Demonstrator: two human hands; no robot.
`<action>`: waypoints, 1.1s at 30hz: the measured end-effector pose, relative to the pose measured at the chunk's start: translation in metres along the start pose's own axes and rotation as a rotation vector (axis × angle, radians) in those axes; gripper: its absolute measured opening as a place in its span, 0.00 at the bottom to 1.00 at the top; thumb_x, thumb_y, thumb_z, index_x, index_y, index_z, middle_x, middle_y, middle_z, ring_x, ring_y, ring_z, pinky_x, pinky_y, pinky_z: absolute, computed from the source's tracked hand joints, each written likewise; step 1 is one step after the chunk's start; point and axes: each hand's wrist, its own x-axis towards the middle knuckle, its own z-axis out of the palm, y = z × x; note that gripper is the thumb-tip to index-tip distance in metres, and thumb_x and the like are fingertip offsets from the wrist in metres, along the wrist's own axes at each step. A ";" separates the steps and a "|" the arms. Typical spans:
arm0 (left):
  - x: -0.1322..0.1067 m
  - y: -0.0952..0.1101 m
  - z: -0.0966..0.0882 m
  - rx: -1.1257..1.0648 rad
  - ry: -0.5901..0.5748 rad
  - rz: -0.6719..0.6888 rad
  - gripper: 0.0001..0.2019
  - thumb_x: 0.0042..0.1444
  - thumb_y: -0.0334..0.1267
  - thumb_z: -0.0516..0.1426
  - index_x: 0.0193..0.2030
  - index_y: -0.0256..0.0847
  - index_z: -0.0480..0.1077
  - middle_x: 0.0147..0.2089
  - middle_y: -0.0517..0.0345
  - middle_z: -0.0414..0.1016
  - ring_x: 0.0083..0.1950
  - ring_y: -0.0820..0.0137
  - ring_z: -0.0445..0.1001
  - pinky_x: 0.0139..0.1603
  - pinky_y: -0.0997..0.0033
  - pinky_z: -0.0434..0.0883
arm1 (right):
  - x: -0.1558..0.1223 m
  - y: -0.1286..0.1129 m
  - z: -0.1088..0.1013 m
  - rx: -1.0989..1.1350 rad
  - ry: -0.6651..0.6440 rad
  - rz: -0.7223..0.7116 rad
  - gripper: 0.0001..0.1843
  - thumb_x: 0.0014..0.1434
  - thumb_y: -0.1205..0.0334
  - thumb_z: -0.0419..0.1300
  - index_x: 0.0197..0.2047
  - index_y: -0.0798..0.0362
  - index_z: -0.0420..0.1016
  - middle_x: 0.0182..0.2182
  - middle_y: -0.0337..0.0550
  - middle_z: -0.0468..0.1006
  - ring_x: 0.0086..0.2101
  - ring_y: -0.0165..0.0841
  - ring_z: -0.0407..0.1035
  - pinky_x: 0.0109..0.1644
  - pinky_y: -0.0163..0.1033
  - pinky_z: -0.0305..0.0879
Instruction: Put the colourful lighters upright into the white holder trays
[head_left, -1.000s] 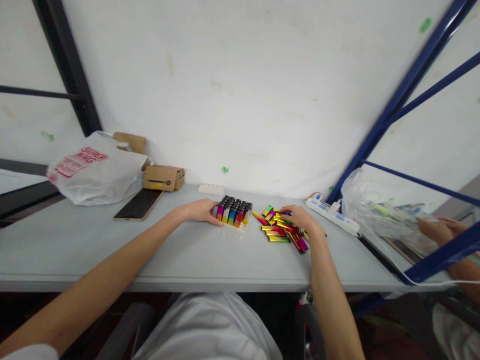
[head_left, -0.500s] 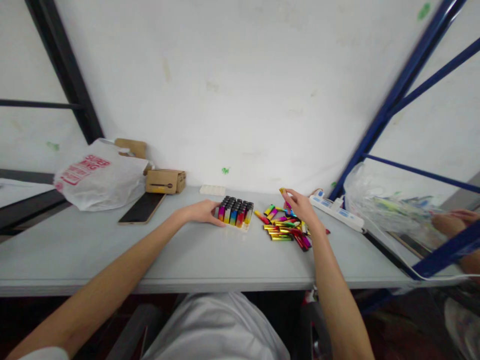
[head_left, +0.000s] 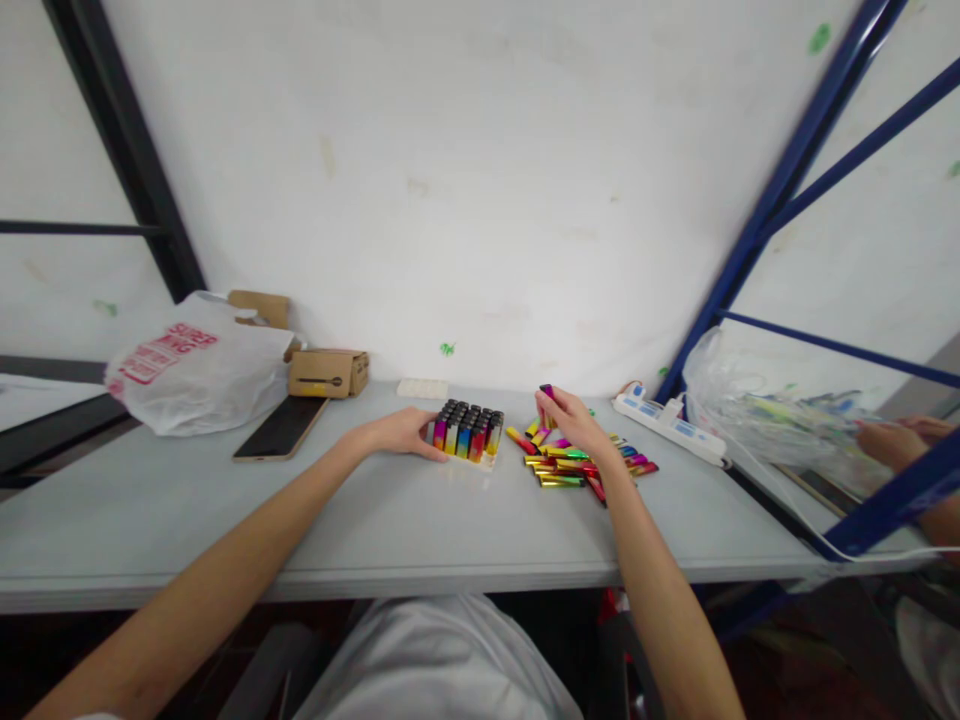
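Upright lighters (head_left: 465, 440) with black tops and shiny, many-coloured bodies stand in rows in a pale tray (head_left: 487, 462). My left hand (head_left: 409, 433) grips the left side of this tray, thumb in front, its other fingers partly hidden behind. Between the fingertips of my right hand (head_left: 571, 418) is a single lighter (head_left: 547, 391), held roughly upright with its dark end on top. Below and around that hand lies a loose pile of lighters (head_left: 559, 466) in gold, red, green and purple, partly covered by my hand and wrist.
A second white tray (head_left: 422, 388) lies by the wall. To the left are a phone (head_left: 281, 428), a cardboard box (head_left: 330, 373) and a white plastic bag (head_left: 199, 365). A power strip (head_left: 670, 428) runs along the right, near a blue frame (head_left: 750, 235). Beyond it show another person's hands (head_left: 892, 445).
My right hand has moved left from over the pile toward the tray, and the lighter in it has turned more upright, dark end up. My left hand stays at the tray.
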 end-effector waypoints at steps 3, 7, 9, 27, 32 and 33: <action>0.000 0.001 0.000 -0.004 0.000 0.006 0.35 0.47 0.67 0.64 0.50 0.39 0.74 0.39 0.56 0.79 0.38 0.62 0.74 0.37 0.70 0.66 | 0.000 -0.003 0.008 0.073 -0.055 0.042 0.27 0.69 0.33 0.49 0.36 0.50 0.67 0.24 0.34 0.68 0.24 0.30 0.63 0.30 0.35 0.62; -0.001 0.002 -0.001 -0.001 -0.003 0.002 0.35 0.47 0.66 0.65 0.51 0.38 0.75 0.38 0.57 0.79 0.37 0.63 0.74 0.37 0.71 0.66 | 0.002 -0.005 0.016 -0.065 0.082 0.042 0.29 0.67 0.32 0.50 0.29 0.48 0.59 0.21 0.31 0.59 0.23 0.28 0.54 0.28 0.35 0.53; -0.001 0.003 -0.002 -0.015 -0.010 0.003 0.34 0.47 0.64 0.66 0.52 0.38 0.75 0.38 0.57 0.79 0.38 0.63 0.75 0.37 0.71 0.66 | 0.001 -0.007 0.019 -0.154 0.122 0.048 0.30 0.66 0.32 0.50 0.26 0.48 0.55 0.20 0.32 0.56 0.24 0.28 0.52 0.28 0.36 0.49; -0.002 0.007 -0.004 -0.034 -0.023 0.022 0.37 0.48 0.64 0.66 0.56 0.38 0.74 0.43 0.55 0.81 0.42 0.62 0.76 0.41 0.71 0.68 | -0.002 -0.021 0.030 -0.340 -0.064 -0.068 0.22 0.73 0.44 0.48 0.35 0.50 0.68 0.22 0.34 0.67 0.26 0.31 0.61 0.34 0.37 0.52; -0.002 0.008 -0.004 -0.049 -0.027 0.014 0.35 0.48 0.64 0.66 0.54 0.38 0.75 0.43 0.55 0.81 0.40 0.62 0.76 0.39 0.71 0.68 | -0.002 -0.033 0.019 -0.390 -0.131 -0.187 0.24 0.73 0.44 0.50 0.32 0.51 0.72 0.30 0.41 0.75 0.32 0.34 0.67 0.40 0.37 0.58; -0.003 0.008 -0.004 -0.051 -0.029 0.013 0.35 0.48 0.64 0.66 0.53 0.38 0.75 0.43 0.55 0.81 0.40 0.62 0.76 0.38 0.71 0.67 | -0.002 -0.036 0.017 -0.406 -0.140 -0.207 0.26 0.73 0.44 0.50 0.30 0.51 0.72 0.29 0.41 0.74 0.32 0.34 0.66 0.40 0.37 0.58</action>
